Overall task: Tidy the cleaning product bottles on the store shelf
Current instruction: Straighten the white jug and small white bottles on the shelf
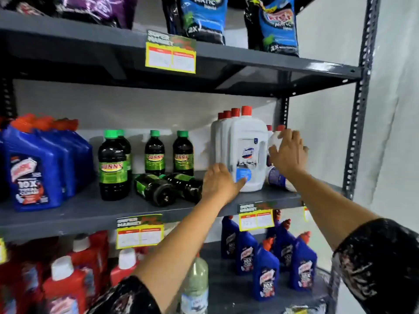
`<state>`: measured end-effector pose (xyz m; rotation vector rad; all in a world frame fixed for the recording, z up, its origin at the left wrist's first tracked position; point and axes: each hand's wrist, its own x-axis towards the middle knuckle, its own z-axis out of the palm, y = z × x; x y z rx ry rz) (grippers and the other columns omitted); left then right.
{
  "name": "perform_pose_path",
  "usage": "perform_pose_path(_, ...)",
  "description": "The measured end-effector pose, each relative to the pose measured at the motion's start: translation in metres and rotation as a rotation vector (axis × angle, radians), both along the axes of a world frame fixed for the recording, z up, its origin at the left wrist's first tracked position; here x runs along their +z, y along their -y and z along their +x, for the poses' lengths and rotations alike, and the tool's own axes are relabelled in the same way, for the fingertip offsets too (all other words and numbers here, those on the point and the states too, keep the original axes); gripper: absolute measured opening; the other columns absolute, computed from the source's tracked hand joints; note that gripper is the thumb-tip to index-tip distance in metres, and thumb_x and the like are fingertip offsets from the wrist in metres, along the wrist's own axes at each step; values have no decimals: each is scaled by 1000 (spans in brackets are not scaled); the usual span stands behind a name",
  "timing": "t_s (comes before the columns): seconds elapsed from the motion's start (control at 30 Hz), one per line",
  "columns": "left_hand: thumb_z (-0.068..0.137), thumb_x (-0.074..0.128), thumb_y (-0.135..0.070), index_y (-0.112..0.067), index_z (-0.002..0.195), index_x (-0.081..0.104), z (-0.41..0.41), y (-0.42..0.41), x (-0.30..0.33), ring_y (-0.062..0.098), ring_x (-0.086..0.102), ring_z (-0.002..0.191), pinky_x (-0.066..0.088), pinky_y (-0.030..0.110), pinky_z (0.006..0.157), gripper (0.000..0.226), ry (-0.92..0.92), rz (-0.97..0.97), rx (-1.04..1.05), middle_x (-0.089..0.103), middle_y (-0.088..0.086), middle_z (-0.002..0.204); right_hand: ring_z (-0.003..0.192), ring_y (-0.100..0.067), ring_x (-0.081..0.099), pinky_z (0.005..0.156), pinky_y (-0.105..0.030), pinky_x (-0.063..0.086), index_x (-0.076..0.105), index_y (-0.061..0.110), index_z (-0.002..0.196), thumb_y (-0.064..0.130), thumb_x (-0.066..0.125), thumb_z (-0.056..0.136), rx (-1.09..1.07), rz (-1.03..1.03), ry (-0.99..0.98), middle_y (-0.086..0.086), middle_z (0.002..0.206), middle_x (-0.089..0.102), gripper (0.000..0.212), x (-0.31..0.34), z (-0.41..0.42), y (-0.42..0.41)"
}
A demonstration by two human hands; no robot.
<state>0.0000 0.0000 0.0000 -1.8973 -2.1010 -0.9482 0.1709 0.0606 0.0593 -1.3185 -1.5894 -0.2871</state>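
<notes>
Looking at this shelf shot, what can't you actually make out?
Head view only:
- Price tags: the print is too blurred to read.
- Small white bottle: mostly hidden behind the right hand.
- White jugs: the rear ones are hidden by the front jug.
- Left hand: contact with the front jug is unclear.

**Shelf count**

Middle shelf: four white jugs (pixel 248 150) in a row between the grips; two small white bottles (pixel 275 137) behind the right grip, one more lying below it; four green-capped bottles (pixel 112 165) upright, two lying (pixel 154 189) left of the left grip. Three yellow price tags (pixel 170 55) show whole.
</notes>
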Motion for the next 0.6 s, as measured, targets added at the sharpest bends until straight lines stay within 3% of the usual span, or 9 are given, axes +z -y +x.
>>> perform_pose_path(0.13, 84, 53, -55, 0, 143, 32, 17, -17, -12, 39, 33, 133, 27, 41, 110, 84, -72, -133, 93, 31, 26, 146, 124, -41, 47, 100, -45, 43, 39, 1, 134, 45, 71, 74, 60, -589, 53, -22, 132, 49, 81, -5, 35, -45)
perform_pose_path(0.23, 78, 46, -65, -19, 147, 32, 35, -31, -26, 36, 35, 134, 31, 38, 108, 84, 79, -274, 25, 35, 19, 148, 121, -35, 52, 96, -39, 43, 50, -1, 129, 43, 69, 80, 133, -798, 347, -18, 126, 56, 68, -8, 49, -73)
perform_pose_path(0.3, 75, 35, -72, -25, 143, 38, 37, -37, -34, 33, 37, 135, 34, 38, 107, 83, 81, -320, 54, 40, 14, 148, 114, -32, 58, 96, -38, 48, 59, 6, 122, 47, 78, 67, 228, -882, 413, -13, 127, 61, 71, -8, 51, -87)
perform_pose_path(0.4, 86, 25, -69, -16, 142, 41, 40, -43, -38, 33, 39, 133, 31, 41, 106, 79, -19, -355, 206, 42, 17, 146, 109, -29, 58, 92, -36, 49, 60, 9, 118, 52, 83, 50, 274, -899, 484, -8, 121, 61, 84, -12, 47, -115)
perform_pose_path(0.47, 86, 23, -69, -13, 142, 41, 42, -42, -39, 32, 40, 132, 29, 43, 107, 81, -59, -331, 262, 43, 17, 144, 104, -28, 59, 83, -34, 49, 59, 8, 115, 49, 82, 54, 246, -848, 469, -7, 113, 60, 77, -19, 41, -116)
perform_pose_path(0.53, 87, 23, -68, -7, 136, 46, 45, -39, -42, 32, 44, 128, 30, 42, 104, 82, -105, -300, 301, 48, 19, 139, 87, -27, 61, 65, -31, 47, 61, 11, 98, 53, 75, 53, 202, -732, 433, -6, 98, 63, 63, -30, 41, -115)
perform_pose_path(0.6, 89, 23, -66, -3, 130, 51, 46, -37, -44, 31, 47, 125, 32, 41, 103, 81, -141, -267, 331, 51, 19, 135, 82, -28, 60, 64, -32, 45, 58, 16, 90, 54, 68, 54, 184, -605, 356, -9, 97, 67, 54, -42, 48, -117)
